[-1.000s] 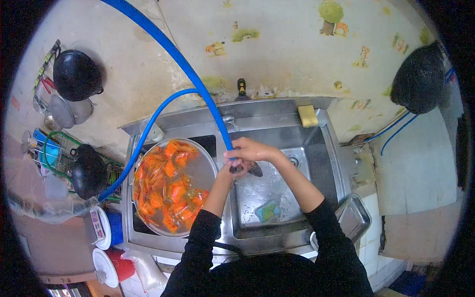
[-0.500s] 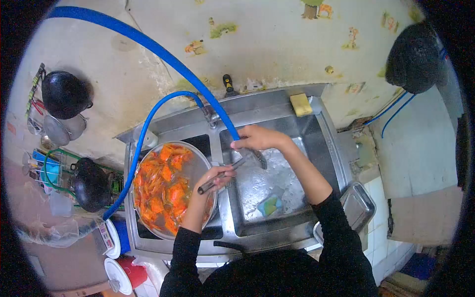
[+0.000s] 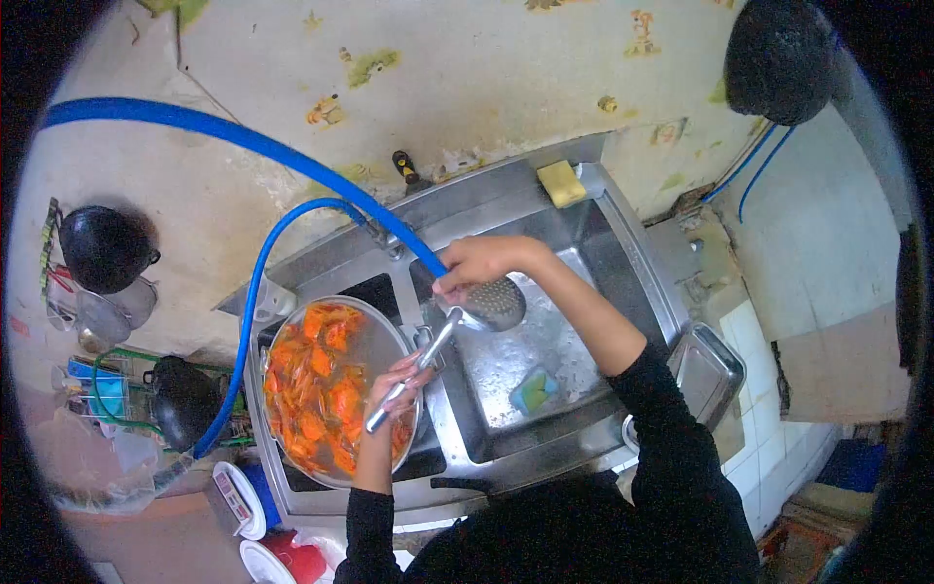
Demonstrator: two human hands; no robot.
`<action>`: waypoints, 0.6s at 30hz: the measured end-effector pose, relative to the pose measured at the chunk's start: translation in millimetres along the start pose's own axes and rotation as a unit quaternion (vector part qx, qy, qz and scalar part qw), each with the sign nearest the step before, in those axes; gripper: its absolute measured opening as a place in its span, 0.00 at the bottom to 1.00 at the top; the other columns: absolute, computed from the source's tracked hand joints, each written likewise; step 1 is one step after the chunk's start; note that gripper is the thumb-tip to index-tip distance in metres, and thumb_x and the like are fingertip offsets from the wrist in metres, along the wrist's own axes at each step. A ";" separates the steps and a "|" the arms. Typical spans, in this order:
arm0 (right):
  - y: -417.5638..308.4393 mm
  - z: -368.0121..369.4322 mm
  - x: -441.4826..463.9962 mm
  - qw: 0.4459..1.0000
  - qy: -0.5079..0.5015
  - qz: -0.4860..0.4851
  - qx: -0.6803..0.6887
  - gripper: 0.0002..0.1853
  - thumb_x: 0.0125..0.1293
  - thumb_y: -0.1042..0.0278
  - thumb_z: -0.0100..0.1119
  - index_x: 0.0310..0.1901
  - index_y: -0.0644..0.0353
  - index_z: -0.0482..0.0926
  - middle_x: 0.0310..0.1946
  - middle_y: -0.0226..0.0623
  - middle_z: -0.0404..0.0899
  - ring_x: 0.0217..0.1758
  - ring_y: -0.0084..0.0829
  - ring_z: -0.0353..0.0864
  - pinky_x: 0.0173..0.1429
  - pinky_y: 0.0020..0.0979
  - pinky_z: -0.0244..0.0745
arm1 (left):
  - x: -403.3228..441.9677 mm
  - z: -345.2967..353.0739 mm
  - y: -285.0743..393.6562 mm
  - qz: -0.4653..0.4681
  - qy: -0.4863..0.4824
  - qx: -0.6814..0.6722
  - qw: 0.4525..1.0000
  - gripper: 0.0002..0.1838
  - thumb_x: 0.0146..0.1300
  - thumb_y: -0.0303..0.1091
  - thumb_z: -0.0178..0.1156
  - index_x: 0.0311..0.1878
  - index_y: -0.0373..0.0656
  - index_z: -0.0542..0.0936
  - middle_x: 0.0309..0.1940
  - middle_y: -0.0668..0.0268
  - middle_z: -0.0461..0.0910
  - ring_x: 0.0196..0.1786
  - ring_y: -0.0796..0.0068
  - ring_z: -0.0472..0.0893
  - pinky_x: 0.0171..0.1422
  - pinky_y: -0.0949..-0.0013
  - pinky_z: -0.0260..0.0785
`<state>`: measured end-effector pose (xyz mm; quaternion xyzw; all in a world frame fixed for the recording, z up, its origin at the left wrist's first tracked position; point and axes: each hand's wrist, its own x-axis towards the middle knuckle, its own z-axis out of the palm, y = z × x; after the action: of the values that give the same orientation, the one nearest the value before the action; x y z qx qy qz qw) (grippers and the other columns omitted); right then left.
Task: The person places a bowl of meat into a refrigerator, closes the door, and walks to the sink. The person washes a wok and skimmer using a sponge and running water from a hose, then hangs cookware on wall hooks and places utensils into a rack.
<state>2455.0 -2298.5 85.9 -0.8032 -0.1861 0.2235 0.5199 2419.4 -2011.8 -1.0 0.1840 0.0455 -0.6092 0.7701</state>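
Note:
My left hand (image 3: 395,385) is closed round the metal handle of a skimmer (image 3: 497,305), over the right rim of a big round pot (image 3: 419,428). The skimmer's perforated round head faces up above the right sink basin (image 3: 584,389). My right hand (image 3: 489,261) grips the end of a thick blue hose (image 3: 321,175) just behind the skimmer head. Its fingers partly cover the hose mouth, and I cannot tell whether water runs. Orange-red pieces, which look like crab (image 3: 331,336), lie in liquid in the pot over the left basin.
A green and blue sponge (image 3: 534,389) lies in the right basin; a yellow sponge (image 3: 561,183) sits on the back ledge. A thinner blue hose (image 3: 259,277) runs from the tap. Metal trays (image 3: 708,375) stand at the right edge. Black woks (image 3: 105,249) hang on the left wall.
The skimmer has turned so its perforated head shows broadly, and its handle stands steeper. The left-hand fingers have loosened and spread somewhat along the handle. The whole view has shifted and tilted.

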 end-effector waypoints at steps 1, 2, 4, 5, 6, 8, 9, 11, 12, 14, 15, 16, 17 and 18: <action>-6.7 -1.7 -6.6 0.998 -0.044 0.034 -0.002 0.17 0.58 0.55 0.53 0.28 0.64 0.78 0.23 0.32 0.78 0.27 0.22 0.76 0.33 0.26 0.71 | -3.0 -1.9 -2.4 0.012 -0.017 -0.030 0.999 0.25 0.62 0.24 0.39 0.63 0.43 0.50 0.23 0.63 0.61 0.06 0.82 0.62 0.03 0.82 0.53; -9.5 -1.9 -11.0 0.994 -0.088 0.068 -0.004 0.17 0.58 0.56 0.53 0.29 0.64 0.78 0.23 0.32 0.78 0.27 0.21 0.76 0.34 0.25 0.71 | -5.2 -3.3 -4.9 0.024 -0.033 -0.061 0.997 0.26 0.62 0.23 0.39 0.64 0.43 0.49 0.23 0.62 0.61 0.06 0.81 0.62 0.03 0.82 0.53; -1.3 -3.5 -11.5 0.994 -0.080 0.073 0.022 0.16 0.58 0.57 0.53 0.29 0.65 0.77 0.23 0.32 0.78 0.27 0.21 0.77 0.34 0.24 0.72 | -7.9 -6.4 -9.4 0.026 -0.051 -0.095 0.994 0.26 0.62 0.23 0.37 0.64 0.42 0.48 0.22 0.61 0.60 0.06 0.80 0.63 0.03 0.81 0.54; 2.0 -5.4 -12.5 0.993 -0.073 0.077 0.044 0.16 0.59 0.57 0.53 0.30 0.65 0.77 0.23 0.33 0.78 0.27 0.21 0.77 0.34 0.24 0.72 | -10.6 -9.6 -12.0 0.040 -0.071 -0.116 0.990 0.26 0.62 0.23 0.37 0.64 0.41 0.47 0.22 0.61 0.60 0.06 0.80 0.64 0.04 0.81 0.54; 5.1 -7.0 -13.8 0.993 -0.070 0.078 0.046 0.16 0.59 0.57 0.53 0.30 0.65 0.77 0.23 0.33 0.78 0.27 0.21 0.77 0.34 0.24 0.72 | -11.5 -11.1 -13.1 0.054 -0.090 -0.137 0.985 0.27 0.62 0.23 0.37 0.64 0.41 0.46 0.21 0.61 0.60 0.07 0.79 0.64 0.04 0.81 0.54; -1.5 -11.6 -18.5 0.998 -0.006 0.061 0.027 0.16 0.58 0.58 0.54 0.30 0.66 0.76 0.23 0.33 0.78 0.26 0.21 0.77 0.34 0.23 0.72 | -10.6 -1.8 -16.6 0.051 -0.123 -0.143 0.981 0.28 0.62 0.23 0.37 0.65 0.41 0.43 0.21 0.62 0.61 0.07 0.79 0.65 0.05 0.80 0.55; -1.2 -13.7 -20.1 0.998 -0.003 0.061 0.028 0.16 0.58 0.58 0.54 0.30 0.66 0.76 0.23 0.33 0.78 0.26 0.21 0.77 0.34 0.23 0.72 | -12.4 -0.7 -19.4 0.068 -0.131 -0.146 0.978 0.28 0.62 0.23 0.37 0.65 0.41 0.42 0.21 0.63 0.61 0.07 0.79 0.65 0.06 0.80 0.55; -0.8 -17.4 -22.6 0.996 -0.027 0.071 0.042 0.16 0.58 0.57 0.54 0.29 0.66 0.76 0.22 0.33 0.78 0.25 0.21 0.76 0.33 0.24 0.71 | -13.4 7.4 -23.8 0.085 -0.146 -0.163 0.972 0.31 0.62 0.23 0.37 0.66 0.43 0.38 0.21 0.61 0.62 0.08 0.76 0.69 0.07 0.77 0.60; -0.6 -20.1 -24.0 0.996 -0.029 0.071 0.043 0.16 0.58 0.57 0.54 0.29 0.66 0.76 0.22 0.33 0.78 0.25 0.21 0.76 0.33 0.24 0.71 | -13.9 8.4 -25.5 0.086 -0.145 -0.164 0.972 0.31 0.62 0.23 0.37 0.66 0.43 0.38 0.21 0.61 0.62 0.08 0.76 0.69 0.07 0.77 0.60; -2.4 -25.2 -26.3 0.998 0.027 0.054 0.001 0.17 0.58 0.57 0.54 0.29 0.67 0.76 0.22 0.33 0.78 0.25 0.22 0.76 0.32 0.25 0.71 | -16.2 8.7 -27.9 0.080 -0.176 -0.184 0.964 0.32 0.62 0.24 0.37 0.66 0.44 0.37 0.21 0.59 0.62 0.09 0.75 0.70 0.07 0.78 0.60; -2.3 -24.9 -23.9 0.998 0.026 0.053 0.002 0.17 0.58 0.57 0.54 0.29 0.67 0.76 0.22 0.33 0.78 0.25 0.22 0.76 0.32 0.25 0.71 | -18.5 8.0 -28.9 0.081 -0.175 -0.185 0.964 0.32 0.62 0.24 0.37 0.66 0.44 0.37 0.21 0.59 0.62 0.09 0.75 0.70 0.07 0.78 0.60; -3.4 -24.7 -20.7 0.998 0.028 0.052 -0.038 0.17 0.58 0.56 0.54 0.29 0.66 0.76 0.23 0.34 0.78 0.25 0.23 0.76 0.33 0.26 0.70 | -21.0 7.1 -30.0 0.076 -0.164 -0.168 0.969 0.32 0.61 0.23 0.40 0.66 0.43 0.38 0.22 0.60 0.62 0.08 0.76 0.68 0.06 0.78 0.58; -4.7 -24.1 -17.5 0.995 0.032 0.051 -0.077 0.18 0.57 0.55 0.53 0.29 0.65 0.76 0.23 0.34 0.78 0.25 0.25 0.76 0.33 0.27 0.70 | -22.7 6.6 -30.4 0.071 -0.154 -0.152 0.974 0.33 0.60 0.22 0.43 0.65 0.42 0.40 0.22 0.60 0.61 0.07 0.77 0.66 0.05 0.79 0.55; -5.9 -21.5 -14.3 0.995 0.032 0.052 -0.077 0.18 0.57 0.55 0.53 0.29 0.65 0.76 0.23 0.34 0.78 0.25 0.25 0.76 0.33 0.27 0.70 | -24.1 7.3 -30.4 0.070 -0.154 -0.153 0.974 0.33 0.60 0.22 0.43 0.65 0.42 0.40 0.22 0.60 0.61 0.07 0.77 0.66 0.05 0.79 0.55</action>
<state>2454.6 -2320.0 101.4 -0.8562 -0.1439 0.2096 0.4497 2383.2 -1997.8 6.0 -0.0294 0.0056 -0.5605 0.8276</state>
